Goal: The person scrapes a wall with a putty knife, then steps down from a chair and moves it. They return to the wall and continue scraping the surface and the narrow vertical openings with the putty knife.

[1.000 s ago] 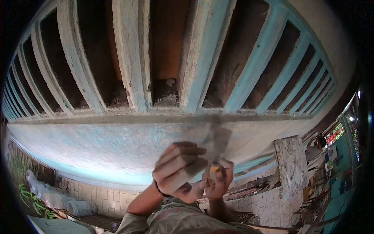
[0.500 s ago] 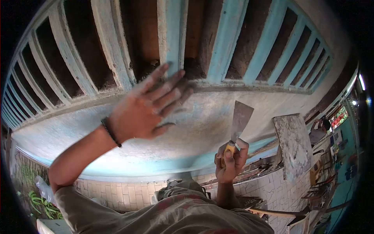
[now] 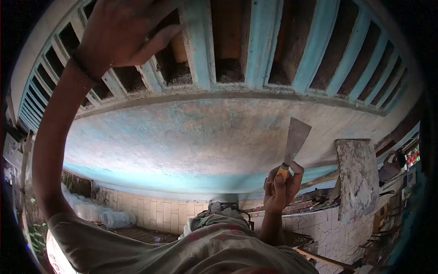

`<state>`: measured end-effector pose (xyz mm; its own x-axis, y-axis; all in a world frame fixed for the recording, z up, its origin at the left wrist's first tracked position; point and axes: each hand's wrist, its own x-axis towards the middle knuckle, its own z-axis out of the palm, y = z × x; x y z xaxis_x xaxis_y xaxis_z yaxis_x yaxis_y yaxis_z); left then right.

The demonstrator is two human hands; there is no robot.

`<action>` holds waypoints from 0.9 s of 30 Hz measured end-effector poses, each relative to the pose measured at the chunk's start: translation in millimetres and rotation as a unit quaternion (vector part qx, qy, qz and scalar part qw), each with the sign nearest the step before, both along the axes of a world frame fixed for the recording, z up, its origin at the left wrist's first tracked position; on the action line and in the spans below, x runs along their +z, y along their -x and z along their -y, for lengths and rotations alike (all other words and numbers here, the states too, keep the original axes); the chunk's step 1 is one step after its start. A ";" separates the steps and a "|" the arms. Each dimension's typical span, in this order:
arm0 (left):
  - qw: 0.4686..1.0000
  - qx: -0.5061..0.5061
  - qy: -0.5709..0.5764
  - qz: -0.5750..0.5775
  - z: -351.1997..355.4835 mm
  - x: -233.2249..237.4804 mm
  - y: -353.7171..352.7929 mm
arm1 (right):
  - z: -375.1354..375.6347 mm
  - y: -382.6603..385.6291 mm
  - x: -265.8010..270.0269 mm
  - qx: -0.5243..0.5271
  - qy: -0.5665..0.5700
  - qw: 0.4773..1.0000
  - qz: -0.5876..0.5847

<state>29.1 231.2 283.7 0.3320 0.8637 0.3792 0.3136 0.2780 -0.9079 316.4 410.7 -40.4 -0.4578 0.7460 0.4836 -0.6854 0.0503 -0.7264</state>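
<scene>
My right hand [image 3: 277, 194] grips the yellow handle of a putty knife [image 3: 298, 138], its wide metal blade pointing up in front of the wall. My left hand [image 3: 121, 34], with a dark bracelet [image 3: 83, 68] on the wrist, is raised at the upper left. Its thumb stands apart from the fingers, which run partly out of the top of the view. Behind it are upright slats [image 3: 196, 50] with worn pale blue paint. Below the slats curves a wall [image 3: 196, 132] with patchy, scraped paint and a bluer band along its base.
A rough, paint-stained board [image 3: 358, 182] leans on the right. Beyond it, another person [image 3: 390, 166] is near the right edge. Clear plastic containers [image 3: 109, 217] stand at the lower left. Pale tiles [image 3: 319, 230] cover the floor, with wooden pieces lying about on the right.
My left hand has moved up and left, from low on the slats to the top of the view. The view has shifted a little; my right hand still holds the putty knife.
</scene>
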 end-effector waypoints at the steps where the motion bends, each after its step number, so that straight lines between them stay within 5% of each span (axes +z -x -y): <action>1: 0.999 -0.022 -0.028 0.023 -1.8 -8.7 3.1 | -0.9 -1.8 -0.5 0.001 0.002 1.000 -0.004; 6: 0.977 0.078 0.192 0.058 -5.8 -81.7 -27.8 | -7.1 -6.8 1.0 0.045 0.015 0.999 -0.017; 8: 0.968 0.021 0.219 0.118 -5.2 -81.1 -13.1 | -11.0 -6.9 1.5 0.059 0.020 0.998 -0.017; 14: 0.997 0.003 -0.062 -0.054 3.7 6.3 19.8 | -13.9 -7.5 -2.0 0.018 -0.015 0.999 0.040; 16: 0.998 -0.008 -0.066 -0.015 -5.7 -19.5 10.2 | -12.6 -8.6 -3.8 0.003 -0.039 0.998 0.042; 18: 0.977 0.066 0.029 0.202 2.3 -84.3 -9.9 | -11.3 -15.9 -6.2 0.012 -0.041 0.999 0.028; 22: 0.903 -0.008 0.182 0.390 6.8 -137.7 -58.6 | -8.5 -19.9 -6.1 -0.014 -0.075 0.992 0.098; 27: 0.919 -0.149 0.128 0.342 23.9 -150.3 -92.9 | -12.6 0.5 6.6 -0.065 -0.234 0.967 0.078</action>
<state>122.0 207.3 133.4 0.3287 0.8627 0.3843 0.8627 -0.1087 -0.4938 315.9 423.4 -33.8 -0.4707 0.5176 0.7145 -0.5346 0.4770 -0.6976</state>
